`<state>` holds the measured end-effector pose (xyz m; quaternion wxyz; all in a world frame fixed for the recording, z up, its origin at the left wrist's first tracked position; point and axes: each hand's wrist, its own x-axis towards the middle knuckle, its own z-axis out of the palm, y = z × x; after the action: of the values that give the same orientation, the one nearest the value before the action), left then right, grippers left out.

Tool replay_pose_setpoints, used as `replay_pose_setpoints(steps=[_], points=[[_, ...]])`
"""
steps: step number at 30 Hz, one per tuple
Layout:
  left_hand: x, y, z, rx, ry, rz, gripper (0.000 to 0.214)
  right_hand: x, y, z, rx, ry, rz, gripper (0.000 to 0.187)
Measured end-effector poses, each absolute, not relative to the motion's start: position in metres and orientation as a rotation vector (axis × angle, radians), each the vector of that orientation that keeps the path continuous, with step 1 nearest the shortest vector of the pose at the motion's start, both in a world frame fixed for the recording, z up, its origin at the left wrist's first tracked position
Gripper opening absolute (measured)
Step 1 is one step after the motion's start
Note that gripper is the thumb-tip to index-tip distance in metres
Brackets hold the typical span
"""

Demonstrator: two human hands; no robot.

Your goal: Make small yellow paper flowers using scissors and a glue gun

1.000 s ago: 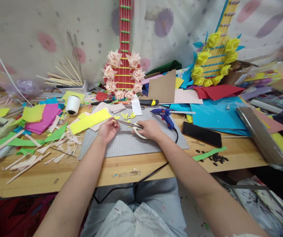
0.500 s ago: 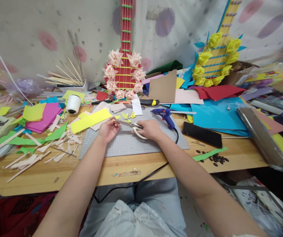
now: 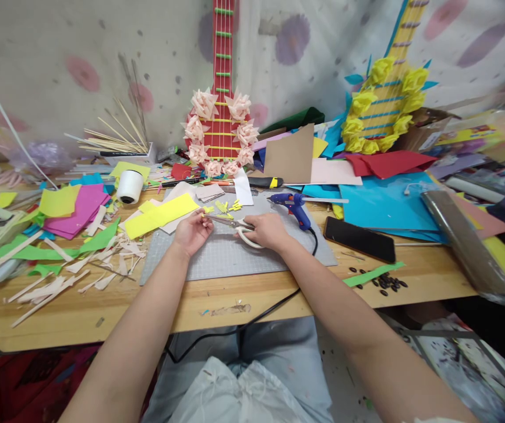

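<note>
Over the grey cutting mat [image 3: 217,264], my right hand [image 3: 270,231] is closed around the pale handles of a pair of scissors [image 3: 231,222]. Their blades point left to the fingertips of my left hand [image 3: 191,235]. Those fingers pinch a small yellow piece [image 3: 203,215], partly hidden, right at the blade tips. Just beyond the blades lie several small yellow cut bits [image 3: 235,205]. A wide yellow strip [image 3: 161,216] rests left of them on paler sheets. To the right of my right hand sits a blue hot glue gun [image 3: 294,207].
Paper scraps [image 3: 115,252] litter the left side near a white thread spool [image 3: 130,187]. On the right are a black phone [image 3: 360,239], dark beads [image 3: 388,283] and blue sheets [image 3: 384,205]. A red flower-trimmed guitar shape [image 3: 221,129] stands behind; the glue gun's cord [image 3: 274,305] crosses the front edge.
The view shifts very slightly. Both hands, the scissors and the yellow piece stay in nearly the same place.
</note>
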<state>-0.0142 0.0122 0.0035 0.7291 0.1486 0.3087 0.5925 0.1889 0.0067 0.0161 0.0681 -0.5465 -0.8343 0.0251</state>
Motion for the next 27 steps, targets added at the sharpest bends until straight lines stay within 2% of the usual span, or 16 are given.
replay_pose_setpoints(steps=[27], points=[[-0.0133, 0.0104, 0.005, 0.248, 0.626, 1.262, 0.02, 0.1889, 0.0065, 0.0183, -1.638, -2.535, 0.047, 0.054]])
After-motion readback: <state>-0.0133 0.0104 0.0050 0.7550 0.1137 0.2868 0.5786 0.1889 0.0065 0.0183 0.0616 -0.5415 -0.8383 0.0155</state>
